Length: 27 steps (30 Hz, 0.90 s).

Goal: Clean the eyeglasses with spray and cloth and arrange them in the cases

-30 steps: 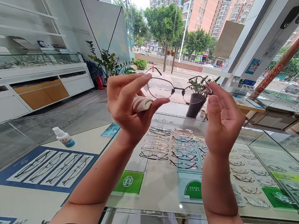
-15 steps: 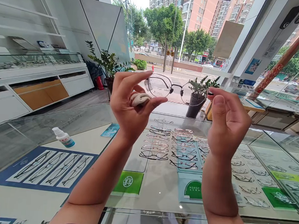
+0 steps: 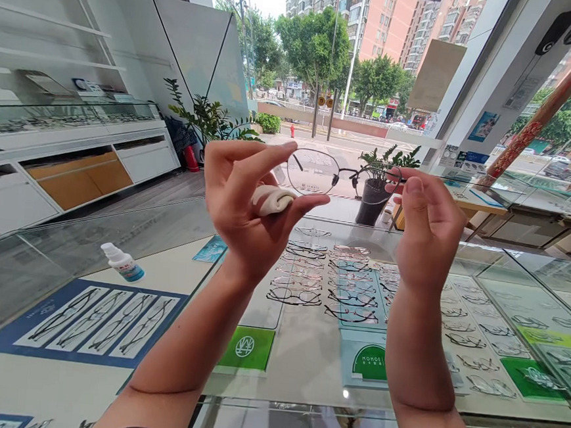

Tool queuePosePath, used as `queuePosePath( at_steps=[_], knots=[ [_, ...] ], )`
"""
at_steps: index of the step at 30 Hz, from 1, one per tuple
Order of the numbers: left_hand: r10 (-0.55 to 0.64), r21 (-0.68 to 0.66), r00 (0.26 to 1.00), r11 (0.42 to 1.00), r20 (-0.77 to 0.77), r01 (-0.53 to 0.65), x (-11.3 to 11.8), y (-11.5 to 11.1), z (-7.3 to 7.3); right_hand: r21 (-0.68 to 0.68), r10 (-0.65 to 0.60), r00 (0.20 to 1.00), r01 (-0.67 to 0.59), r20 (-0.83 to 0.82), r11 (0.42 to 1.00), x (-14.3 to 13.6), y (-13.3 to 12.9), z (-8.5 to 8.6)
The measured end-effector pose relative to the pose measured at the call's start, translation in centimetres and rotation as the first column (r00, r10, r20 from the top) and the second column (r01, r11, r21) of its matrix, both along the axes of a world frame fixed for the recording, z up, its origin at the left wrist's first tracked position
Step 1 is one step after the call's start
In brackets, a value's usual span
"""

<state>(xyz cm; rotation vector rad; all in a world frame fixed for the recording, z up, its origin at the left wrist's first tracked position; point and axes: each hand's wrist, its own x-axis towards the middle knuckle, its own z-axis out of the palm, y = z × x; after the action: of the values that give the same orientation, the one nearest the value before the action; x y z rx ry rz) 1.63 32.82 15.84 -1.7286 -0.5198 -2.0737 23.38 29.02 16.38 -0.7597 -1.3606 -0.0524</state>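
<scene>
A pair of thin dark-rimmed eyeglasses [image 3: 347, 171] is held up in front of the window, lenses side by side. My left hand [image 3: 237, 203] spans the left lens, index fingertip at its upper edge and thumb at its lower edge. Tucked in the same hand is a folded cream cloth [image 3: 271, 202], partly hidden by the fingers. My right hand [image 3: 429, 228] pinches the eyeglasses at their right end, near the hinge, between thumb and index finger. Both hands are above the glass display counter [image 3: 302, 373].
A white spray bottle [image 3: 122, 262] stands on the counter to the left, behind a blue tray [image 3: 2, 330] of frames. Rows of eyeglasses [image 3: 299, 297] lie under the glass ahead. A potted plant [image 3: 372, 204] stands beyond, near the glass door.
The eyeglasses have shifted slightly right and turned, their right lens now looking narrower. My right hand has come a little left, and the cloth shows more in my left hand.
</scene>
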Motion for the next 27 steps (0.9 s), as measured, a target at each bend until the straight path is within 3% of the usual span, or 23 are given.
queuePosePath(
  at_steps=[3,9,13,17,20,27],
  knots=[
    [0.013,0.062,1.000,0.998,-0.024,-0.012,0.1,-0.2,0.2,-0.024,0.035,0.999,-0.036,-0.030,0.999,0.1,0.1,0.0],
    [0.011,0.071,0.999,0.997,-0.032,-0.009,0.0,0.7,0.0,0.003,-0.007,1.000,0.007,-0.008,1.000,-0.1,-0.4,-0.1],
    [0.051,-0.032,0.999,0.998,-0.008,-0.052,-0.1,1.3,-0.4,0.052,0.004,1.000,-0.003,-0.010,0.999,-0.4,-0.7,-0.1],
    [0.062,-0.058,0.998,0.996,-0.023,-0.063,0.0,1.3,-0.4,0.093,0.095,0.994,-0.090,-0.053,0.992,-0.7,-1.0,0.2],
    [0.022,-0.081,0.999,0.996,-0.047,-0.025,0.1,1.2,-0.4,0.105,0.155,0.988,-0.152,-0.024,0.983,-0.9,-1.2,0.2],
    [-0.120,-0.195,0.992,0.974,-0.037,0.111,0.2,1.5,-0.8,-0.010,0.090,0.994,-0.089,0.069,0.996,-1.3,-1.6,-0.4]
  ],
)
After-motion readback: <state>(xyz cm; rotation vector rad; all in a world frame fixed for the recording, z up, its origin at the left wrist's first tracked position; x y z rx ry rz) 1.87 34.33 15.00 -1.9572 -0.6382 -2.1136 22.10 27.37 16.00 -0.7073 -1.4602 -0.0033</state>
